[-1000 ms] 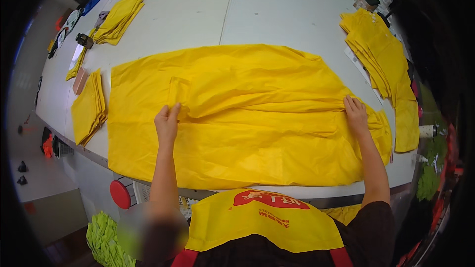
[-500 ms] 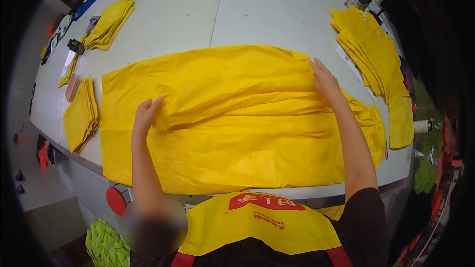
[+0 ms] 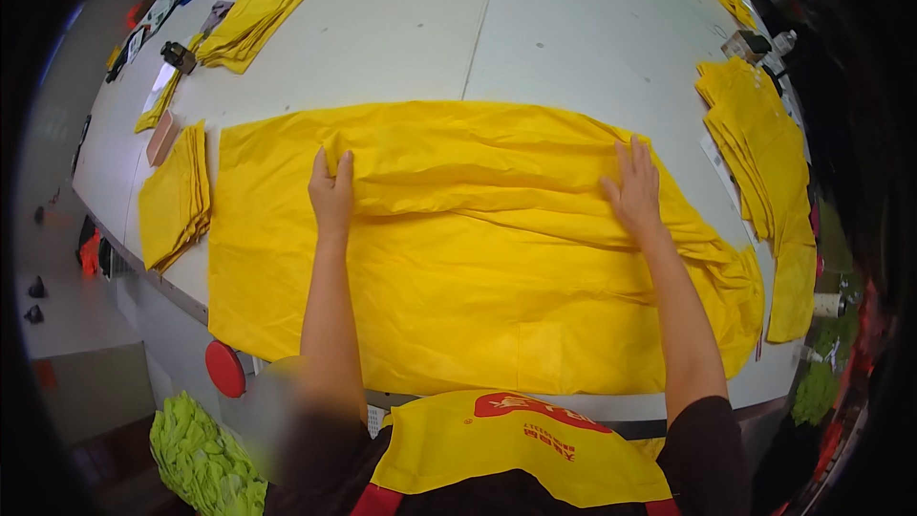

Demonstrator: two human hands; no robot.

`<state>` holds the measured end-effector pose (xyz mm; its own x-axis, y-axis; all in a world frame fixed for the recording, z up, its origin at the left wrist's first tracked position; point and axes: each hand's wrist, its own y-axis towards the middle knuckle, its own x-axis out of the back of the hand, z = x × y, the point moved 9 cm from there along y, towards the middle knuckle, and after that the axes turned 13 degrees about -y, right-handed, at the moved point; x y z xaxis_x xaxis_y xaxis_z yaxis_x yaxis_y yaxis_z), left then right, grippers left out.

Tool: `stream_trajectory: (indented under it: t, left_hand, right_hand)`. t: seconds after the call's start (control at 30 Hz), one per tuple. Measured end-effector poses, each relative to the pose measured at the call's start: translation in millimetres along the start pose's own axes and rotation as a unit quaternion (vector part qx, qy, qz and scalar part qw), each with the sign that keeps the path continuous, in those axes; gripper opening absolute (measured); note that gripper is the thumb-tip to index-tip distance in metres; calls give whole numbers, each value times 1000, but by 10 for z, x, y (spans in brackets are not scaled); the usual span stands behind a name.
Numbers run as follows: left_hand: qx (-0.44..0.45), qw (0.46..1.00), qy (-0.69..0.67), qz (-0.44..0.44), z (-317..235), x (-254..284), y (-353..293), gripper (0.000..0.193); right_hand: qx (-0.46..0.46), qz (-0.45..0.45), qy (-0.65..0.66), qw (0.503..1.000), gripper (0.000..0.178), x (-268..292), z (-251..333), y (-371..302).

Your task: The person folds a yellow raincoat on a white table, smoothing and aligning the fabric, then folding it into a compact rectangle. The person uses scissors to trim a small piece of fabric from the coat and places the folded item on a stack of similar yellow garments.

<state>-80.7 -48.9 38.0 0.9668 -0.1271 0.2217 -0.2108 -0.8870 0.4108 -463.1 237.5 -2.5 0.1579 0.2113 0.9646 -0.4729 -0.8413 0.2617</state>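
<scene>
A large piece of yellow fabric (image 3: pixel 430 296) lies spread across the white table in front of me, with wrinkles and a long fold running sideways through its middle. A faint rectangular patch shows near its front edge. My left hand (image 3: pixel 332 199) is on the upper left part of the fabric, thumb and forefinger apart, its other fingers mostly hidden. Toward the far right corner, my right hand (image 3: pixel 635 191) lies flat on the fabric with its fingers spread. At the right end the fabric is bunched up.
Stacks of yellow cloth lie at near left (image 3: pixel 177 196), far left (image 3: pixel 256 21) and right (image 3: pixel 759 153) on the white table (image 3: pixel 411 48). A pink block (image 3: pixel 162 139) and a dark small device (image 3: pixel 179 56) stand at left. A red round stool (image 3: pixel 225 369) and green cloth (image 3: pixel 205 454) are below.
My left hand has moved right and away from me across the fabric. My right hand has come slightly nearer, off the far corner. The fold has shifted and the view has moved a little.
</scene>
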Motion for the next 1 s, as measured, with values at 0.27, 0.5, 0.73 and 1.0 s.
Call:
stream_trajectory:
  t: [0.27,0.5,0.73,1.0]
  left_hand:
    - [131,933,325,82,787,-304,333,35]
    - [-48,858,465,212,656,-414,961,81]
    - [25,738,489,464,656,-827,1061,74]
    - [-93,817,387,417,54,-464,336,24]
  right_hand:
    - [-21,190,-40,981,64,-322,53,8]
    - [-35,77,98,992,77,-234,-631,559]
    - [-146,255,105,950,38,-302,-771,601]
    - [104,-91,66,988,22,1272,-649,-353]
